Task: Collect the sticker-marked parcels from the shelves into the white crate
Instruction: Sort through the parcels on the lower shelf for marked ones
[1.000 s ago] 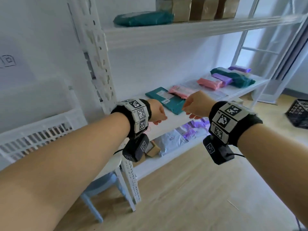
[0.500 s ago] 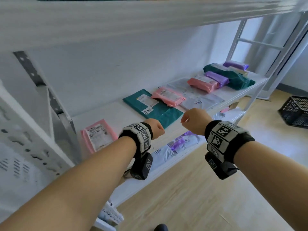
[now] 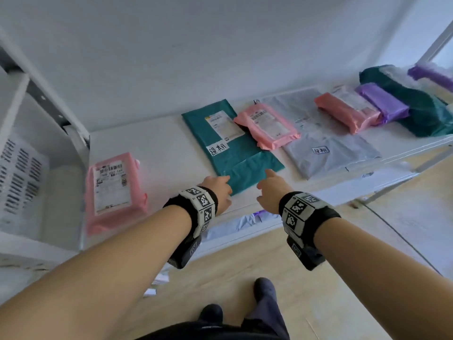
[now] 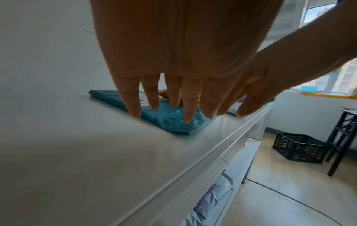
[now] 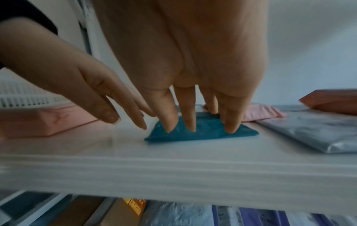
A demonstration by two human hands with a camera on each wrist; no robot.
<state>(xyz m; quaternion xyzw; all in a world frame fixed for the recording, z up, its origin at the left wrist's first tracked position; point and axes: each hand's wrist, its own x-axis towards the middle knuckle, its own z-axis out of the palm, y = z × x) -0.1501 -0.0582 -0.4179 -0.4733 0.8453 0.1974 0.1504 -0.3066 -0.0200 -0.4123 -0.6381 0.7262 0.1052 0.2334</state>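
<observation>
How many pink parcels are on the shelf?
3: one pink plastic parcel at the left, one overlapping the flat teal mailer bag, one farther right beside a purple parcel. Others may be hidden.

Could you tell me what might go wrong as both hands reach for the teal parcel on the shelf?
1. The small pink parcel overlaps the teal parcel; pulling the teal one out could drag it toward the shelf edge.
2. The left hand and right hand have straight fingers at the near corner only, so the thin, floppy bag may slip or fold when lifted.
</observation>
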